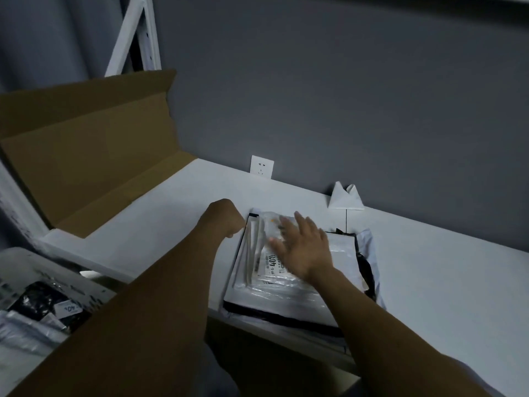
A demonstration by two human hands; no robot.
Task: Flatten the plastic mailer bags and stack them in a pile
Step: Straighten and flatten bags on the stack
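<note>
A pile of flattened plastic mailer bags (297, 299) lies on the white table (429, 267), white bags above black-edged ones. The top mailer bag (257, 253) is clear and white with a printed label. My right hand (300, 247) lies flat on it with fingers spread, pressing the label area. My left hand (226, 219) sits at the bag's far left corner. Its fingers are curled under and out of sight, apparently pinching the bag's edge.
A large open cardboard box (86, 156) stands at the left of the table. A bin with more crumpled mailer bags (37, 305) is at the lower left. A folded white paper piece (345, 197) and a wall socket (262, 166) are at the grey wall.
</note>
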